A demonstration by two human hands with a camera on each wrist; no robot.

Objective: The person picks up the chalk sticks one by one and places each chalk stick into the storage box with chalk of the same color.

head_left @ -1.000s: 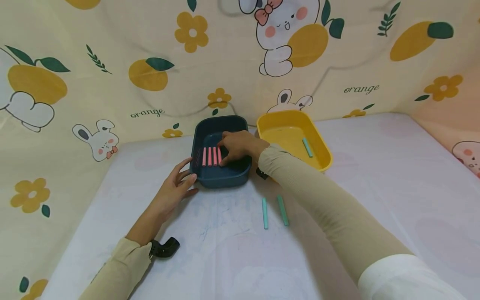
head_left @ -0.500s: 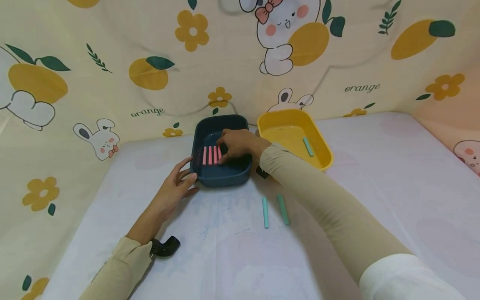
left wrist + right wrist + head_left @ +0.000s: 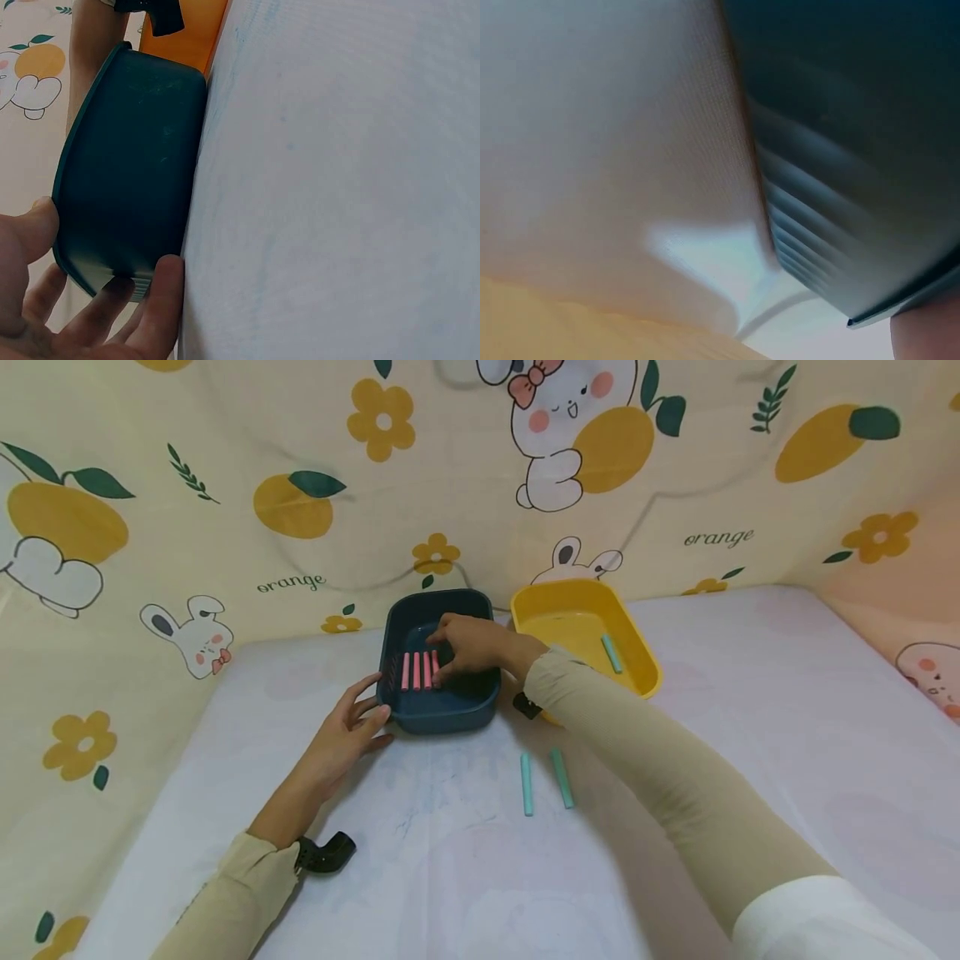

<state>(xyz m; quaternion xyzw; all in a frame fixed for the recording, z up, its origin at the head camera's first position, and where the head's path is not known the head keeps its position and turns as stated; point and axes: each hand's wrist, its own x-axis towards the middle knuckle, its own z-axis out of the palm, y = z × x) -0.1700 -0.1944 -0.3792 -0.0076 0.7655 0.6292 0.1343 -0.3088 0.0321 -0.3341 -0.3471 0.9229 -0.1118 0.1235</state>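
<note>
A dark blue tub (image 3: 442,722) stands near the back of the table. Several pink chalk-like sticks (image 3: 417,672) lie side by side in it. My right hand (image 3: 480,647) reaches inside and pinches the rightmost pink stick (image 3: 435,667) between thumb and finger, beside the others. My left hand (image 3: 341,739) rests with spread fingers against the tub's left front corner. In the left wrist view, its thumb is at the rim and the other fingertips touch the outer wall (image 3: 135,157). The right wrist view shows the tub's ribbed outer side (image 3: 817,195), with the fingers out of sight.
A yellow tub (image 3: 649,672) stands right of the blue one, with a teal stick (image 3: 611,653) in it. On the table in front lie a light teal stick (image 3: 527,785) and a greener one (image 3: 562,778). A patterned cloth (image 3: 450,468) hangs behind.
The head view has shifted slightly. My right hand's index finger lifts and spreads a little from the thumb; the left hand keeps its place at the blue tub.
</note>
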